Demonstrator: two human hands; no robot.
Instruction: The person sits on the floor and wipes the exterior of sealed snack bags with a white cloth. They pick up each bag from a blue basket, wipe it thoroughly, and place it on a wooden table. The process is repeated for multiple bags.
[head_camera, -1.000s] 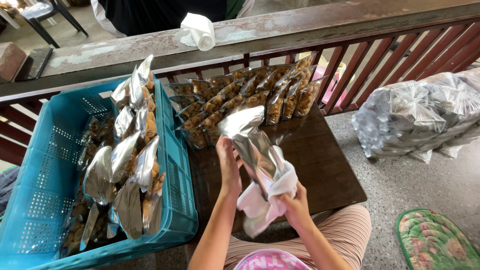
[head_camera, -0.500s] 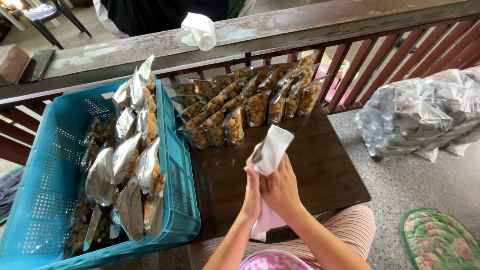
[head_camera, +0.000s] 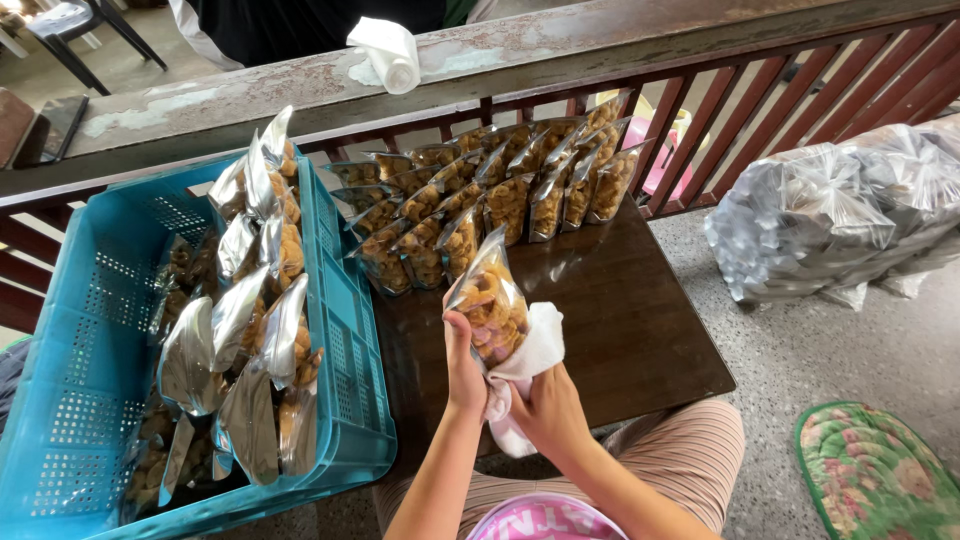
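- Left hand (head_camera: 463, 362) is raised upright, fingers closed around a snack pouch's (head_camera: 490, 305) edge, above the tabletop (head_camera: 640, 330).
- Right hand (head_camera: 549, 408) grips a white cloth (head_camera: 528, 358) pressed against the pouch's lower side.
- Crate (head_camera: 345, 300) stands at the left.

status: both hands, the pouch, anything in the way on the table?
Left hand grips snack pouch upright. Right hand presses white cloth against its side. Pouch rows stand behind on table; blue crate at left.
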